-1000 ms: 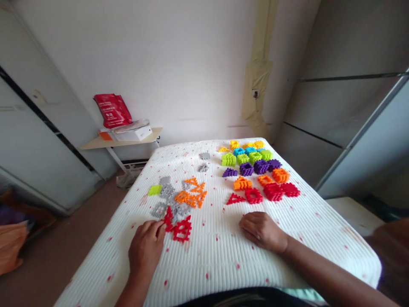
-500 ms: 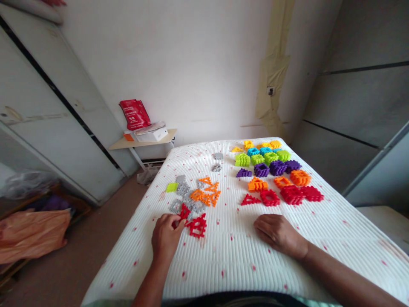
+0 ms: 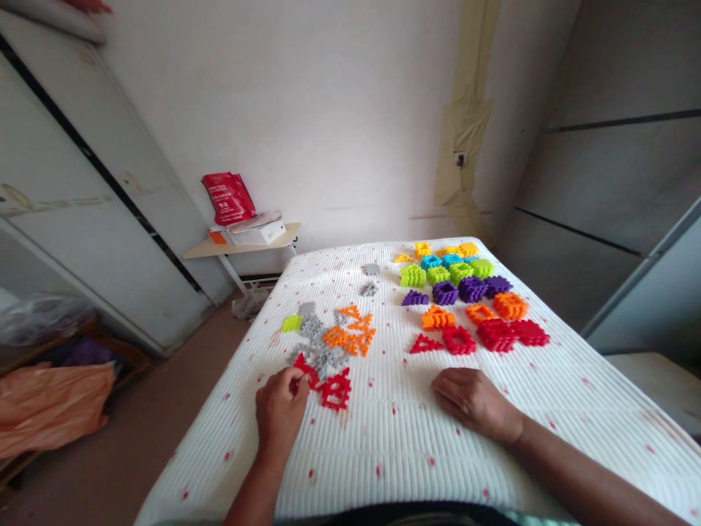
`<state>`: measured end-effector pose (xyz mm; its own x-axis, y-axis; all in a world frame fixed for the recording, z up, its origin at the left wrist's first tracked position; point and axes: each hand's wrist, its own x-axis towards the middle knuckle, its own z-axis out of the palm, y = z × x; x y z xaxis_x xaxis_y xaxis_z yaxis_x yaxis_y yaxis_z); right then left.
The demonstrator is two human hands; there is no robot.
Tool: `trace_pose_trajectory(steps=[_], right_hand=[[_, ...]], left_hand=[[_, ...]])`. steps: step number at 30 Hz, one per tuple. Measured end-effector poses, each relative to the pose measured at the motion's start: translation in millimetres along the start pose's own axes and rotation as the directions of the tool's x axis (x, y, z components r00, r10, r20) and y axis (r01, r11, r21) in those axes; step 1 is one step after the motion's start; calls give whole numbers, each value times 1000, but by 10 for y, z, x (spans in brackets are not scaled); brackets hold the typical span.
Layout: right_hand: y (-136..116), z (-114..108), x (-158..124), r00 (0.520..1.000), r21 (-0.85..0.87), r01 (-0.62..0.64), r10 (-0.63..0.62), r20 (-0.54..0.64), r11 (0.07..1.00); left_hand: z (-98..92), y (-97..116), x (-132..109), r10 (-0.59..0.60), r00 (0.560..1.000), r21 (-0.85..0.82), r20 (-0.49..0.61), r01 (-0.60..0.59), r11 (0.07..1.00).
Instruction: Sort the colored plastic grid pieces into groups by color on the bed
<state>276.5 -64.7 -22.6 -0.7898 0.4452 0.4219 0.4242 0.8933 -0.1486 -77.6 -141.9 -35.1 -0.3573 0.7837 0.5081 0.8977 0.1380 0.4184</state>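
My left hand point(image 3: 281, 410) pinches a red triangular interlocking block point(image 3: 304, 368) at the near edge of a mixed pile. Close beside it on the right lie other red blocks point(image 3: 340, 394), a square one among them. Behind are grey blocks point(image 3: 311, 326), orange blocks point(image 3: 364, 322) and a lime block point(image 3: 292, 323). My right hand point(image 3: 475, 402) rests on the white quilted cover point(image 3: 383, 438), fingers curled together with nothing visible in them. Just beyond it are a red triangle point(image 3: 426, 343) and red stacks point(image 3: 497, 334).
Sorted stacks run back along the right: orange point(image 3: 510, 305), purple point(image 3: 473, 288), lime point(image 3: 461, 273), blue point(image 3: 431, 262) and yellow point(image 3: 423, 250). Two grey groups point(image 3: 372, 269) sit at the middle back. A small table point(image 3: 241, 249) with a red bag point(image 3: 228, 199) stands by the wall.
My left hand has drawn the red triangle slightly left, away from the grey blocks. The right hand stays in place, while the whole view has shifted slightly.
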Motion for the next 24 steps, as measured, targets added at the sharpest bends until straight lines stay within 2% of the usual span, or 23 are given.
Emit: trace_pose_trajectory(steps=[3,6,8,13,15,19,24], right_hand=[[6,8,0,1000,0,-6,6,8,1000],[4,7,5,1000,3,-13,13,7,1000],[3,6,4,1000,7,-14,14,4,1000],[12,19,-15,1000,14,-23,23,16,1000],[17,26,-18,999,13,-27,26,21,1000],[16,25,-9,999,15,-29,29,21,999],[5,0,9,1000,14,-20,20,1,1000]], left_hand=[[29,-23,5,-52,999,-174,15,54,983],[39,-12,-18,8,999,-311,54,9,950],[39,-9,-32,38,998,-337,49,-20,941],[35,-94,51,-85,996,-246,-39,73,966],[41,-146,138,-81,996,-186,-48,70,980],[57,-199,311,5,998,-78,66,0,997],[63,-189,408,33,983,-47,178,-25,999]])
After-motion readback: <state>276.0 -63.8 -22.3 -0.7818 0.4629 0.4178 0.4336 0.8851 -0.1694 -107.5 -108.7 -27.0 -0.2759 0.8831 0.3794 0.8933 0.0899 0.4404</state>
